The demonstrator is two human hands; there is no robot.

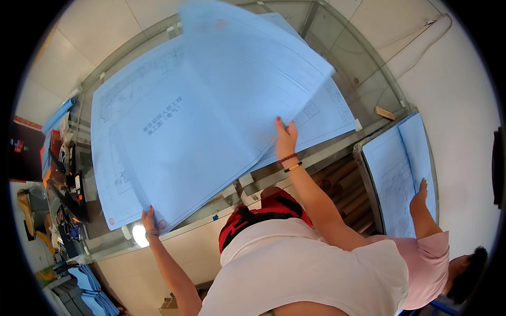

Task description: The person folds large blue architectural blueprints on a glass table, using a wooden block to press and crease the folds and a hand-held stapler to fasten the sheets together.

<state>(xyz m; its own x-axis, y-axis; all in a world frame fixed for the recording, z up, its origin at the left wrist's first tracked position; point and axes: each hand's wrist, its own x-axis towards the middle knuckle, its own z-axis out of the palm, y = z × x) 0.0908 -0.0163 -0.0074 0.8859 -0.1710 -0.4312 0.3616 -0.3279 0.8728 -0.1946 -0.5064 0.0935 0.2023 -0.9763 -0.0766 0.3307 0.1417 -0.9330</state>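
Large blue drawing sheets (174, 142) with fine printed lines lie spread and overlapping on the glass table. My right hand (285, 138) is closed on the near right edge of a lifted blue drawing sheet (258, 68). That sheet curls up over the others, and its far part is blurred. At the near left corner of the spread sheets, my left hand (149, 220) pinches a sheet edge between thumb and fingers. How many layers either hand holds is hidden. Another sheet (340, 108) shows from beneath on the right.
The glass table (342, 47) has a metal rim. At right, a co-worker's hand (420, 195) rests on blue sheets (387, 163) on a side surface. Brown rolls (342, 184) lie beneath. A wooden block (385, 113), tools (71, 205) and folded blue stacks (92, 289) sit around.
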